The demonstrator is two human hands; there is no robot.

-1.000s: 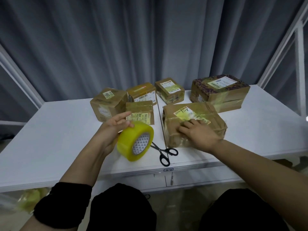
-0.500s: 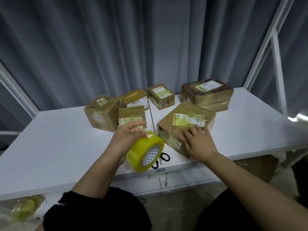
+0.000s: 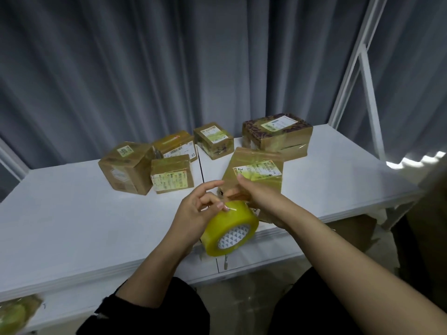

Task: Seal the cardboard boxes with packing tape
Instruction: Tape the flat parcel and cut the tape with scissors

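— What sits at the left of the white table (image 3: 72, 213)?

— A tilted cardboard box (image 3: 123, 168) with a small label on top. A smaller box (image 3: 171, 174) sits right against it, its printed label facing us. Both shine with yellowish tape.

— And the hands?

— The left hand (image 3: 196, 213) grips the tape roll (image 3: 229, 229) and holds it off the table, over the near edge. Its fingers curl onto the roll's rim, and the index finger stretches out toward the right.

— How does the roll look?

— It is wide and translucent yellow, with a white core printed in grey triangles (the core's opening faces us, tipped downward).

— The right hand?

— The right hand (image 3: 258, 198) lies at the near end of the flat box (image 3: 256, 165), just beside the roll, with its index finger raised. I cannot tell whether it pinches anything.

— That box?

— It is brown and glossy with tape, with a white-and-green label on top, and it lies near the table's front.

— Farther right?

— A larger box (image 3: 278, 136) with a dark patterned top stands at the back.
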